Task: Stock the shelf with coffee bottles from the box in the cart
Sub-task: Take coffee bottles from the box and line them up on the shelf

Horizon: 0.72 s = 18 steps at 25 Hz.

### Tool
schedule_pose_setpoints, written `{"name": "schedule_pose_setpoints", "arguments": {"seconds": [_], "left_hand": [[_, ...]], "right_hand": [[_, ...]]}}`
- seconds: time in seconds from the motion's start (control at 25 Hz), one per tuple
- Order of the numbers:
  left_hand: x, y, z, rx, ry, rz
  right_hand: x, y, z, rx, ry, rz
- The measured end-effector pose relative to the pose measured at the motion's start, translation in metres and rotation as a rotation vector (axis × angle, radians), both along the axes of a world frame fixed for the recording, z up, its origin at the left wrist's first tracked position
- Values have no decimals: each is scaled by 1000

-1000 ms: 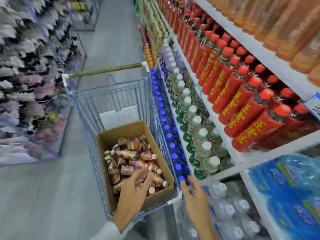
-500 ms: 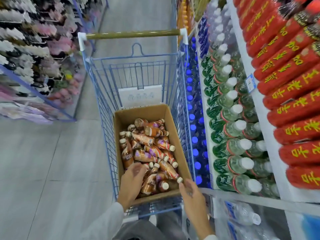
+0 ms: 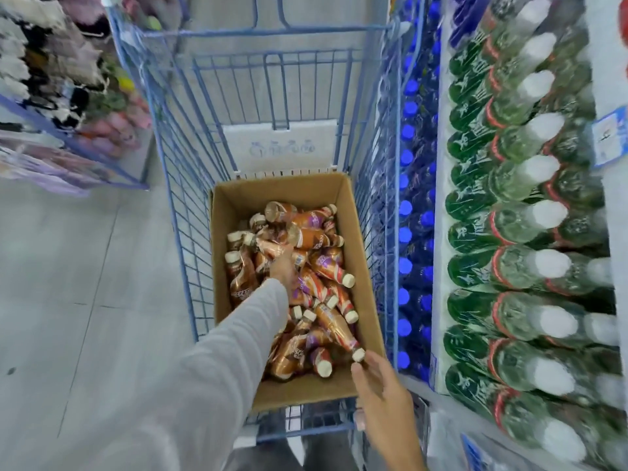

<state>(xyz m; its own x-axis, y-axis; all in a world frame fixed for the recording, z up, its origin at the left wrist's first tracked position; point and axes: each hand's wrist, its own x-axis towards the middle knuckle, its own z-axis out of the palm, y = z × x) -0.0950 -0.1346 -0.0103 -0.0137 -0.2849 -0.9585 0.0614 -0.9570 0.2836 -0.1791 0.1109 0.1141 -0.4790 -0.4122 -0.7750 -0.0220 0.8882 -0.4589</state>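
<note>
— What is in front of you, biggest first?

— One shelf [image 3: 439, 205] on my right, full of green bottles [image 3: 475, 212] and blue-capped bottles [image 3: 406, 209]. I see no free place for coffee on it. One cart [image 3: 190, 232] stands before me, and in it one box [image 3: 367, 266], open on top. The coffee bottles [image 3: 306, 236] lie in the box in a loose heap. I count about thirteen caps, and more are surely under them.

— And your two hands?

— My left hand [image 3: 283, 266] is down in the heap. Whether its grip is closed round a bottle I cannot tell, because the fingers are hidden. My right hand [image 3: 380, 392] is slack and holds nothing. Its fingertips are just beside the cap [image 3: 358, 355] of the nearest bottle [image 3: 334, 326].

— How to take them well?

— I think: take a top bottle by the body, not by the cap, one for each hand, and lift straight up, so the heap does not roll.
</note>
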Motion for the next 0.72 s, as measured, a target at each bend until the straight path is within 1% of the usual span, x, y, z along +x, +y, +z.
{"name": "schedule_pose_setpoints", "arguments": {"seconds": [0.12,0.24,0.32,0.48,0.6,0.72], "left_hand": [[-5,-2,-16,-51,-37,56],[9,1,-39,-57,-33,124],[26,5,-39,-35,-21,72],[59,39,24,-68,39,-4],[91,73,74,-97,85,-72],[119,106,107,-140,-73,-160]], "right_hand": [[-7,-6,-9,22,-20,-21],[-11,-20,-9,23,-46,-10],[-14,-36,-4,-7,-61,27],[-14,-92,-15,-52,-129,62],[-12,-153,-42,-52,-199,1],[-8,-210,-85,-33,-197,-58]]}}
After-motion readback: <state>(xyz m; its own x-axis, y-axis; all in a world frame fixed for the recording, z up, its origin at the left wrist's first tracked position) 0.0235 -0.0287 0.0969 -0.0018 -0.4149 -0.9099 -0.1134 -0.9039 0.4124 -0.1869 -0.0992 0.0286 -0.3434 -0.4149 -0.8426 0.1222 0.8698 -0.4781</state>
